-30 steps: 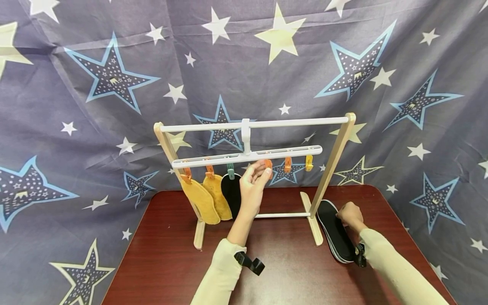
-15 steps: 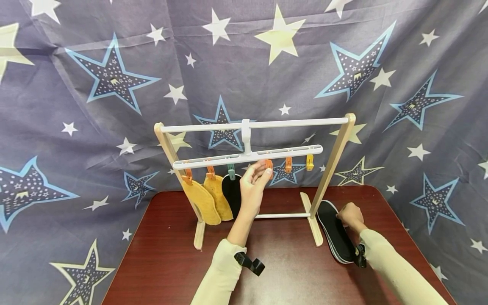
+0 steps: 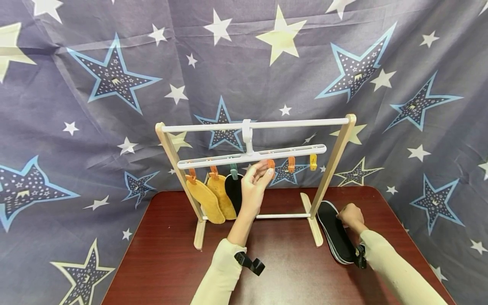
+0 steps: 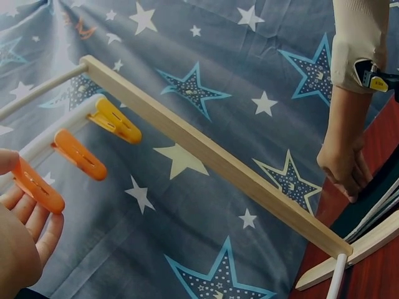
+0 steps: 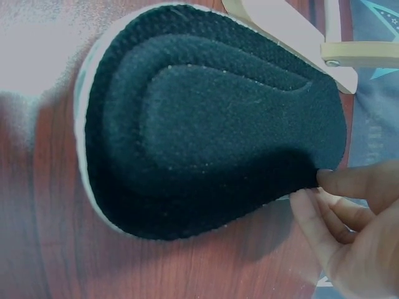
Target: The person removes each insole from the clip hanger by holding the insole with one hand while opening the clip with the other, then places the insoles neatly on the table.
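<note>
My left hand [image 3: 252, 188] pinches an orange clip [image 3: 271, 168] under the white hanger [image 3: 293, 151]. In the left wrist view, thumb and fingers lie on either side of that clip [image 4: 38, 187]. On the table at right lies a small stack of insoles, a black insole [image 3: 332, 231] on top. My right hand [image 3: 351, 216] pinches its right edge; the right wrist view shows thumb and fingertips at the black insole's rim [image 5: 212, 131]. From the hanger's left half hang two yellow insoles [image 3: 206, 201] and a black insole [image 3: 231, 190], the last partly behind my left hand.
The hanger hooks over the white bar of a wooden rack [image 3: 331, 165]. Another orange clip [image 3: 291, 164] and a yellow clip [image 3: 313, 162] dangle at its right, holding nothing. A rack foot [image 3: 312, 220] stands beside the stack. Star-patterned cloth [image 3: 244, 63] hangs behind the red-brown table [image 3: 167, 245].
The hanger with its clips and hanging insoles has shifted slightly to the right. Both hands keep nearly the same place and hold.
</note>
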Action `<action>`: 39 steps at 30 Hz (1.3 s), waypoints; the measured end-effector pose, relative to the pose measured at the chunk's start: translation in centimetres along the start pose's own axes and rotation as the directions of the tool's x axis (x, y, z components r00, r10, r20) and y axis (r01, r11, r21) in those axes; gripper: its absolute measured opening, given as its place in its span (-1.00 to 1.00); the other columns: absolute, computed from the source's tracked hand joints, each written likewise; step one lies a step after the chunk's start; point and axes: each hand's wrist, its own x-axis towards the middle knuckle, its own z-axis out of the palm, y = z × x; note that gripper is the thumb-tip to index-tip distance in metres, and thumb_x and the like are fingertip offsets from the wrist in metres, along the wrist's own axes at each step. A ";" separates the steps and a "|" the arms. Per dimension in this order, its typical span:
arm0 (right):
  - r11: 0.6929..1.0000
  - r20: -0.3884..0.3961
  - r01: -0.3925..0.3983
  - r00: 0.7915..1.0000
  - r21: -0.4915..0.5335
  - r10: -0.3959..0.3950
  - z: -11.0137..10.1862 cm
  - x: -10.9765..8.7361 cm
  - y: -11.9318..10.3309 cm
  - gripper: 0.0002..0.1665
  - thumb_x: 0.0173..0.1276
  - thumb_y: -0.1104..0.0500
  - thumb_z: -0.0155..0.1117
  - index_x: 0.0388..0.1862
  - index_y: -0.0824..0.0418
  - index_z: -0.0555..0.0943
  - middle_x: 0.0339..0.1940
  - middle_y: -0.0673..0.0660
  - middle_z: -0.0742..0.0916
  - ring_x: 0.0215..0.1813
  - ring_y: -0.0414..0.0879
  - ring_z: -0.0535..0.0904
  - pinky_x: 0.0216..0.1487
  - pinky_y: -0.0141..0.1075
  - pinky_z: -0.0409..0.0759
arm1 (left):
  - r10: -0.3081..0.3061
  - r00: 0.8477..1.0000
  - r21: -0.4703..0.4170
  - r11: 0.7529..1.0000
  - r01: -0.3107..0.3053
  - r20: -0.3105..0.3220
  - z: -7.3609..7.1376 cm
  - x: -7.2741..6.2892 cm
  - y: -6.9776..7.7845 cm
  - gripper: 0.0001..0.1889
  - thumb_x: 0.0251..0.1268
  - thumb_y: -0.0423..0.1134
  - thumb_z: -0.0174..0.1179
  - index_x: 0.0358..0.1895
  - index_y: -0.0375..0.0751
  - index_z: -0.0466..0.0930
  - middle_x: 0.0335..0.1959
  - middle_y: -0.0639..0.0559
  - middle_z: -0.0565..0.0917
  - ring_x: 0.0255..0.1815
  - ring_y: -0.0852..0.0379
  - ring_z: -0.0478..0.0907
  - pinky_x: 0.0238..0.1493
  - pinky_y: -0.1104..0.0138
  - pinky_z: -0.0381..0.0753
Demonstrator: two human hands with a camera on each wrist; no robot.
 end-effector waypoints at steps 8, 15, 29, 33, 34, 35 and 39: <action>1.000 -0.001 -0.003 1.000 0.012 0.003 0.1 0.0 0.0 -0.85 0.12 0.29 0.31 -0.61 0.31 0.69 -0.76 0.02 0.66 -0.74 -0.19 0.62 -0.65 -0.30 0.59 | 0.016 1.000 0.013 1.000 -0.016 0.004 -0.1 0.0 -0.1 -0.62 0.35 -0.48 0.23 0.19 -0.56 0.54 0.06 -0.52 0.62 -0.07 0.28 0.64 0.01 0.52 0.66; 0.999 0.014 0.009 1.000 0.035 -0.009 0.0 -0.1 -0.1 -0.83 0.17 0.30 0.29 -0.54 0.39 0.70 -0.71 0.08 0.69 -0.69 -0.13 0.66 -0.63 -0.29 0.64 | 0.024 1.000 0.021 0.999 -0.024 0.008 -0.2 0.0 -0.1 -0.63 0.37 -0.49 0.21 0.20 -0.57 0.53 0.08 -0.51 0.63 -0.05 0.27 0.63 0.06 0.50 0.65; 0.988 0.053 0.010 0.998 0.156 -0.018 -0.4 -0.3 0.0 -0.75 0.23 0.29 0.29 -0.32 0.55 0.69 -0.65 0.13 0.69 -0.60 -0.15 0.65 -0.54 -0.26 0.73 | 0.032 0.999 0.037 0.999 -0.034 0.043 -0.3 0.1 -0.2 -0.62 0.38 -0.44 0.23 0.22 -0.50 0.55 0.08 -0.48 0.65 0.01 0.11 0.66 0.13 0.44 0.64; 0.977 0.073 0.006 0.997 0.213 -0.022 -0.4 -0.5 -0.1 -0.71 0.27 0.29 0.27 -0.25 0.59 0.68 -0.61 0.15 0.71 -0.57 -0.15 0.62 -0.53 -0.23 0.74 | 0.031 0.998 0.039 0.999 -0.033 0.052 -0.3 0.1 -0.3 -0.63 0.39 -0.44 0.22 0.22 -0.48 0.55 0.08 -0.46 0.66 0.05 -0.02 0.66 0.13 0.42 0.65; 0.974 0.071 0.000 0.997 0.226 -0.016 -0.4 -0.5 -0.1 -0.71 0.28 0.29 0.28 -0.24 0.58 0.68 -0.61 0.13 0.70 -0.57 -0.16 0.61 -0.54 -0.25 0.73 | 0.030 0.998 0.041 0.999 -0.032 0.054 -0.4 0.1 -0.3 -0.63 0.40 -0.44 0.22 0.22 -0.48 0.55 0.08 -0.45 0.66 0.05 -0.02 0.66 0.13 0.43 0.65; 0.971 0.069 0.000 0.997 0.239 -0.017 -0.5 -0.6 -0.2 -0.71 0.28 0.29 0.27 -0.23 0.58 0.67 -0.62 0.12 0.69 -0.57 -0.17 0.61 -0.54 -0.25 0.73 | 0.029 0.998 0.045 0.998 -0.032 0.058 -0.4 0.0 -0.3 -0.63 0.40 -0.44 0.22 0.23 -0.47 0.55 0.08 -0.45 0.66 0.05 0.00 0.66 0.14 0.43 0.64; 0.958 0.051 0.010 0.998 0.286 -0.026 -0.6 -0.9 -0.4 -0.70 0.29 0.29 0.28 -0.20 0.59 0.67 -0.62 0.08 0.69 -0.55 -0.18 0.61 -0.54 -0.29 0.71 | 0.027 0.997 0.068 0.997 -0.032 0.066 -0.5 -0.1 -0.3 -0.62 0.41 -0.42 0.22 0.24 -0.44 0.55 0.09 -0.44 0.65 0.03 0.16 0.65 0.14 0.43 0.63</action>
